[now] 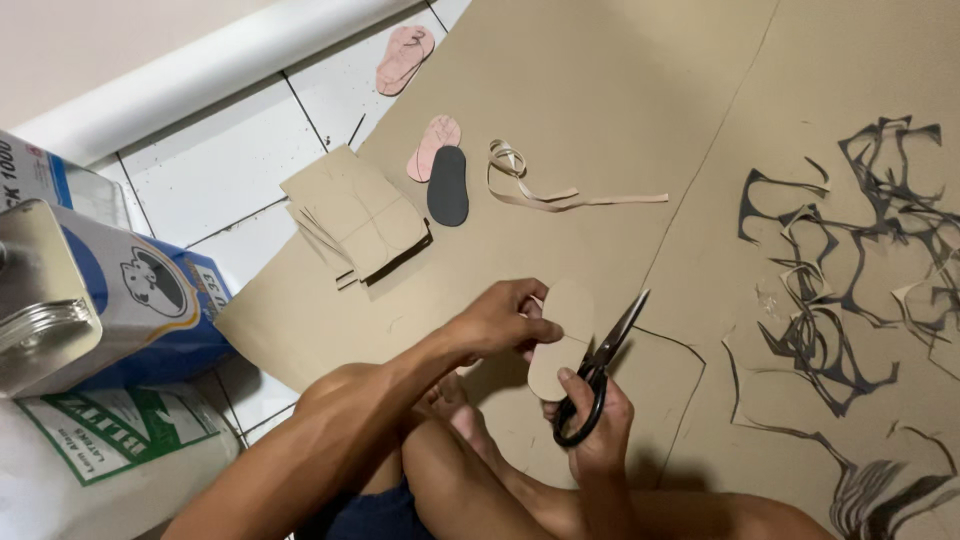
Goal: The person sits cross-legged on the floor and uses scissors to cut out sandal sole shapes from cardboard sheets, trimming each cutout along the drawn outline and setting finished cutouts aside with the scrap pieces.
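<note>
sole cutout (562,340) — pinched in left fingers (528,300), scissors (596,370) alongside

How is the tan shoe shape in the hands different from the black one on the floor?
The tan cardboard sole-shaped cutout is pale, held up in the left hand beside the black-handled scissors. The black sole-shaped cutout is dark, lying flat, untouched, against a pink one. Both are rounded, elongated sole shapes.
</note>
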A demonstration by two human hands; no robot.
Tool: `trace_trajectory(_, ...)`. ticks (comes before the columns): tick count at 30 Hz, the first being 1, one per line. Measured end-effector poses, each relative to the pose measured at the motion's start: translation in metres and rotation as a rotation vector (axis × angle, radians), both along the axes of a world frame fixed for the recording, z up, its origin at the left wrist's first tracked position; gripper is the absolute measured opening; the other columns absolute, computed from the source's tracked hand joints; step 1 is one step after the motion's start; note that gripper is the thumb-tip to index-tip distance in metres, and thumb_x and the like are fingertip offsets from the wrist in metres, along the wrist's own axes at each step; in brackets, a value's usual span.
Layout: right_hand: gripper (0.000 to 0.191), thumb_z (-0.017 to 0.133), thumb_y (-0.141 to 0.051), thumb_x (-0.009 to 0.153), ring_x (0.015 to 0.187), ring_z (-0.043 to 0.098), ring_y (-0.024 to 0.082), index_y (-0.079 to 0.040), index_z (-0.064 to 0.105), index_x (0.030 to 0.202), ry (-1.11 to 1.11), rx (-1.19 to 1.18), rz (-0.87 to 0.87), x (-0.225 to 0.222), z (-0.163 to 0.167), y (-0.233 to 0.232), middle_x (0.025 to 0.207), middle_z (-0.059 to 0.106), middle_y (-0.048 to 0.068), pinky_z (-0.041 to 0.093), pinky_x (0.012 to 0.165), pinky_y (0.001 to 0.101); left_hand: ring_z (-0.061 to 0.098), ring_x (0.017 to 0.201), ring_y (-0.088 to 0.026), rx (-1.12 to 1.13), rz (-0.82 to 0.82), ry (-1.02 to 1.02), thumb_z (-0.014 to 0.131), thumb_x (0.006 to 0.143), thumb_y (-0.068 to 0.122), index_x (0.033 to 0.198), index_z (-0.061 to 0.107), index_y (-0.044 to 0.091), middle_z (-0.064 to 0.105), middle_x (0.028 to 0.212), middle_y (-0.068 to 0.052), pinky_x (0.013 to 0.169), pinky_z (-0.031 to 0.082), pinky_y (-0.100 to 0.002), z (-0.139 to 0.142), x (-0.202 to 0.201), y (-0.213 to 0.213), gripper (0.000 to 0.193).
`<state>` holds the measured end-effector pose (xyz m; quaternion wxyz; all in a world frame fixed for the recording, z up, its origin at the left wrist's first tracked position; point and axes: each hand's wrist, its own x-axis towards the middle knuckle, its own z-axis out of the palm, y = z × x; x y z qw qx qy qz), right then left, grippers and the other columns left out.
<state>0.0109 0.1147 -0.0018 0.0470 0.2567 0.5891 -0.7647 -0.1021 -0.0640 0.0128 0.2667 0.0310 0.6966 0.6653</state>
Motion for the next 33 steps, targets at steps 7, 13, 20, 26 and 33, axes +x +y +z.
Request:
trace_trajectory(7, 0.02, 0.075, -0.016, 0.092, 0.055, 0.058, 0.012, 0.003, 0.07, 0.096, 0.038, 0.214, 0.131, -0.033, -0.025, 0.011, 0.07, 0.065, 0.009, 0.047, 0.053, 0.0279, 0.067, 0.093, -0.045, -1.011, 0.446, 0.421, 0.07, 0.093, 0.033, 0.131, 0.05, 0.002, 0.061, 0.12, -0.026, 0.076, 0.054, -0.056, -0.018, -0.103, -0.058, 0.053)
trace_trajectory(13, 0.019, 0.074, -0.016, 0.089, 0.056, 0.057, 0.009, 0.001, 0.068, 0.095, -0.014, 0.274, 0.058, -0.035, -0.038, 0.03, 0.074, 0.068, 0.004, 0.045, 0.049, 0.0256, 0.068, 0.076, -0.045, -1.049, 0.567, 0.529, 0.075, 0.075, 0.021, 0.145, 0.033, -0.01, 0.058, 0.112, -0.031, 0.056, 0.055, -0.054, -0.04, -0.12, -0.07, 0.087)
trace_trajectory(20, 0.038, 0.068, -0.027, 0.101, 0.054, 0.053, 0.014, 0.004, 0.061, 0.08, -0.049, 0.195, 0.195, 0.006, -0.003, 0.057, 0.063, 0.057, 0.006, 0.044, 0.051, 0.0284, 0.07, 0.077, -0.032, 0.006, 0.526, 0.196, 0.066, 0.096, 0.007, 0.117, 0.066, -0.009, 0.07, 0.098, -0.023, 0.061, 0.055, -0.038, 0.022, -0.088, -0.047, 0.027)
trace_trajectory(26, 0.032, 0.06, -0.028, 0.098, 0.053, 0.059, 0.018, 0.002, 0.068, 0.089, 0.133, -0.083, 0.44, 0.069, 0.035, 0.101, 0.065, 0.063, 0.01, 0.046, 0.048, 0.0307, 0.069, 0.124, -0.037, -0.275, 0.367, 1.244, 0.057, 0.08, -0.014, 0.123, 0.072, 0.002, 0.065, 0.136, -0.025, 0.097, 0.061, -0.04, 0.094, 0.073, 0.009, 0.048)
trace_trajectory(33, 0.025, 0.072, -0.018, 0.082, 0.062, 0.064, 0.016, 0.002, 0.067, 0.096, 0.161, 0.414, 0.383, 0.129, 0.091, 0.094, 0.076, 0.065, 0.009, 0.051, 0.053, 0.0281, 0.071, 0.119, -0.038, -0.173, 0.293, 1.538, 0.069, 0.085, -0.009, 0.114, 0.074, -0.003, 0.064, 0.131, -0.028, 0.097, 0.061, -0.041, 0.122, 0.162, 0.022, 0.03)
